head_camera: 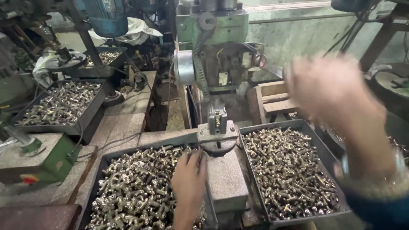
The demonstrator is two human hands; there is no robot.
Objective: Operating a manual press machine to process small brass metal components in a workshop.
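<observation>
Left tray (pixel 96 179): fittings (pixel 136 191) under left hand (pixel 188 181) grip

Single head-worn view, looking steeply down and forward from just above the bench. Close over a green drill press (pixel 213 51), centred and cut off at the top edge. Left tray (pixel 100 170) and right tray (pixel 317 140) of brass fittings filling the lower half. Further trays and machines receding upper left. No second view.
</observation>
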